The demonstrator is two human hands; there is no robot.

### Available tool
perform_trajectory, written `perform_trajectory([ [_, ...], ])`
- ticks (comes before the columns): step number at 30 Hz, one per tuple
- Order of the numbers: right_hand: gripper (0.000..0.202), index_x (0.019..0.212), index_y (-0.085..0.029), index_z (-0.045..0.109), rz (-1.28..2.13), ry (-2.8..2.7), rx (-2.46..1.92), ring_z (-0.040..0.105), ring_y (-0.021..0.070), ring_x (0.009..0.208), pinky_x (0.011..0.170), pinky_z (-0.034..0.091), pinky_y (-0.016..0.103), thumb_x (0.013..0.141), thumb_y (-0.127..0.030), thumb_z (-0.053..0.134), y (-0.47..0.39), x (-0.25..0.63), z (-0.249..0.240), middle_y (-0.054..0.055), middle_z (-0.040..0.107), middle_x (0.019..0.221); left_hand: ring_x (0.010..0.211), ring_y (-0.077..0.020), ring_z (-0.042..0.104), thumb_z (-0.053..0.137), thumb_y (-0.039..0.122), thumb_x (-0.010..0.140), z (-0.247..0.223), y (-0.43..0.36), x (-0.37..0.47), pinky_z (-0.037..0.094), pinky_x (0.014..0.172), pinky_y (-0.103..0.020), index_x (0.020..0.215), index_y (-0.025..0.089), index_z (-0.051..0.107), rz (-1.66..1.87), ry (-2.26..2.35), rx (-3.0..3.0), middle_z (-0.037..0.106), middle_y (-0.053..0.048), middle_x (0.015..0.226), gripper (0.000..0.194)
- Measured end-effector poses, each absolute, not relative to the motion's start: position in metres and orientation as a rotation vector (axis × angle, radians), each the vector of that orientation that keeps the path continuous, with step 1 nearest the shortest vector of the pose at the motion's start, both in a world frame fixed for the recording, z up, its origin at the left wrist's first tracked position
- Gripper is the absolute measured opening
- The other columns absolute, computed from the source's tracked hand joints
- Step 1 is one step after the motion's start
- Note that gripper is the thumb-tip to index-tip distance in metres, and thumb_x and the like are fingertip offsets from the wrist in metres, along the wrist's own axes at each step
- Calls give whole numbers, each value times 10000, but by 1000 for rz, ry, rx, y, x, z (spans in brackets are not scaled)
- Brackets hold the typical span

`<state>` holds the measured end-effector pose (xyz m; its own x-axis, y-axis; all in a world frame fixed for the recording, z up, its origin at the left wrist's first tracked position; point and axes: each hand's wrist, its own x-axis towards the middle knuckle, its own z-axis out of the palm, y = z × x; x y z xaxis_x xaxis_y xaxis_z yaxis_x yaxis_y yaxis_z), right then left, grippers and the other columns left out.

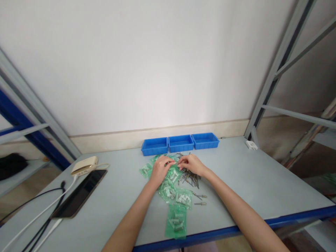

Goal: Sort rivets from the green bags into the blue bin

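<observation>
My left hand (162,169) is over the green plastic bags, its thumb and fingers pinched together near a small metal piece. Close beside it, my right hand (191,163) is closed in a pinch at the same small piece, above a pile of metal rivets (191,178). What exactly lies between the fingertips is too small to make out. Several green bags with small parts inside spread toward the front, among them a green bag (176,221) near the table's front edge. Two or three loose rivets (200,203) lie right of the bags.
Three blue trays (180,143) stand in a row near the wall. On the left are a black tablet (80,194), a white box (84,166) and cables. A white plug (251,145) sits at the back right of the grey table (252,178). Metal frames flank both sides.
</observation>
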<state>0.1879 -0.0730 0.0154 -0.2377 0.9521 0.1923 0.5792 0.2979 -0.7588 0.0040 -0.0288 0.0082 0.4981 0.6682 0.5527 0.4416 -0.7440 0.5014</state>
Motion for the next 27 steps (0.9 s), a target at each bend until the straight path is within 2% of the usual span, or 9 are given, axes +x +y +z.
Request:
perform_trajectory([
  [4, 273, 1060, -176, 601, 720, -1900, -1464, 607, 141, 563, 572, 428, 238, 838, -310, 517, -72, 197, 20, 17, 711, 760, 617, -128, 527, 599, 267, 771, 11, -26, 3, 439, 644, -260, 913, 198, 659, 1204, 1030, 2242, 657, -4, 752, 169],
  [8, 329, 1048, -208, 626, 231, -1881, -1771, 622, 195, 818, 686, 397, 258, 853, -442, 503, -76, 202, 31, 67, 698, 904, 587, -127, 519, 615, 286, 741, 16, -24, 2, 434, 614, -253, 869, 174, 655, 1285, 1089, 2085, 657, -3, 701, 174],
  [10, 348, 1022, -224, 644, 139, -1887, -1743, 607, 203, 884, 711, 381, 259, 864, -479, 467, -79, 199, 35, 66, 686, 964, 579, -127, 526, 621, 295, 730, 17, -24, 2, 432, 595, -247, 840, 162, 649, 1319, 1088, 2021, 658, -8, 689, 175],
  [13, 309, 963, -246, 662, 292, -1954, -1557, 613, 170, 794, 673, 371, 241, 873, -461, 460, -82, 188, 36, 16, 699, 893, 580, -129, 534, 624, 315, 725, 16, -27, 5, 430, 580, -243, 824, 159, 646, 1335, 1064, 1977, 660, -12, 690, 186],
  [18, 262, 804, -210, 664, 434, -1878, -1449, 590, 132, 668, 630, 346, 214, 889, -358, 466, -82, 178, 33, -17, 694, 724, 651, -147, 570, 588, 330, 761, 12, -31, 10, 441, 616, -256, 832, 160, 648, 1329, 1041, 1965, 673, -36, 773, 194],
  [22, 320, 699, -186, 632, 450, -1826, -1424, 561, 117, 633, 616, 333, 207, 900, -346, 441, -80, 180, 31, -18, 672, 686, 723, -167, 572, 544, 333, 801, 14, -33, 10, 438, 681, -277, 739, 171, 641, 1266, 1005, 2126, 661, -38, 763, 199],
  [27, 413, 621, -172, 575, 473, -1787, -1441, 531, 111, 590, 593, 333, 209, 914, -392, 384, -76, 181, 25, -17, 609, 595, 682, -158, 545, 461, 360, 854, 17, -37, 10, 415, 682, -272, 655, 171, 586, 1184, 969, 2248, 606, -19, 662, 302],
])
